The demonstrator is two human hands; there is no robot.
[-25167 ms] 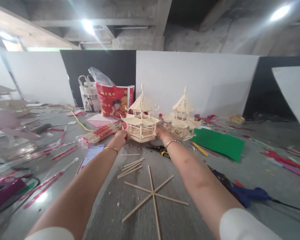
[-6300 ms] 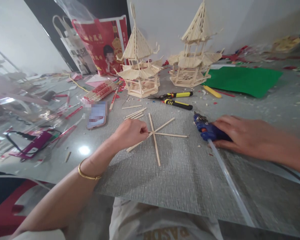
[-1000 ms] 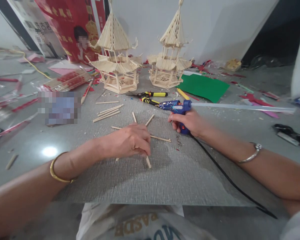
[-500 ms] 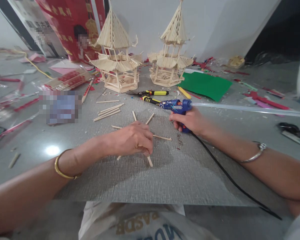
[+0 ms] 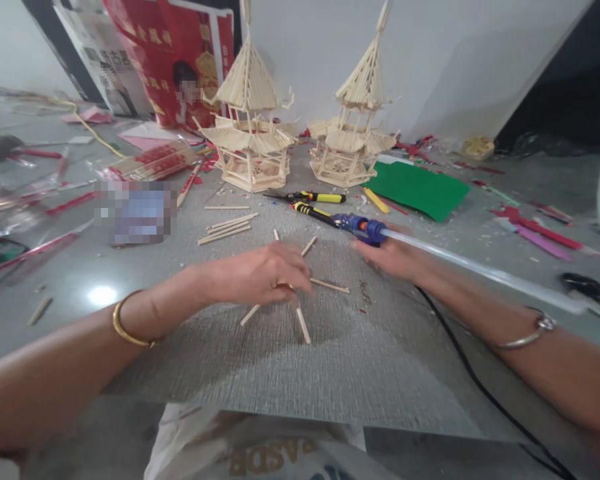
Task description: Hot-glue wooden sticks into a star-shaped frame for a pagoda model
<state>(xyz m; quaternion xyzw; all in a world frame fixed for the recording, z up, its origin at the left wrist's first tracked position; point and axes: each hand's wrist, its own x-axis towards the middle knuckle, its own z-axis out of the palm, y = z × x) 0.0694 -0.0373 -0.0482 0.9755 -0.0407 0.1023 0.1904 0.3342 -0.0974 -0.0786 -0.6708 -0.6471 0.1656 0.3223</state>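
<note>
Thin wooden sticks (image 5: 329,285) radiate like spokes on the grey textured table (image 5: 300,380). Over their centre is my left hand (image 5: 275,272), its fingers bent and slightly blurred; they hide the middle of the sticks, and whether they pinch one does not show. On the right, my right hand (image 5: 393,255) is wrapped round a blue glue gun (image 5: 363,228), with a long clear glue stick (image 5: 480,268) jutting from its back. Several loose sticks (image 5: 227,228) lie beyond my left hand.
Two wooden stick pagodas (image 5: 253,143) (image 5: 353,140) stand at the back. Yellow-black pliers (image 5: 313,197), a green sheet (image 5: 417,187) and a packet of sticks (image 5: 153,160) lie before them. A black cord (image 5: 460,357) trails right of centre.
The view has shifted slightly. My right hand has tilted the glue gun, so the clear glue stick slopes down to the right. My left hand's fingers have loosened a little above the spokes.
</note>
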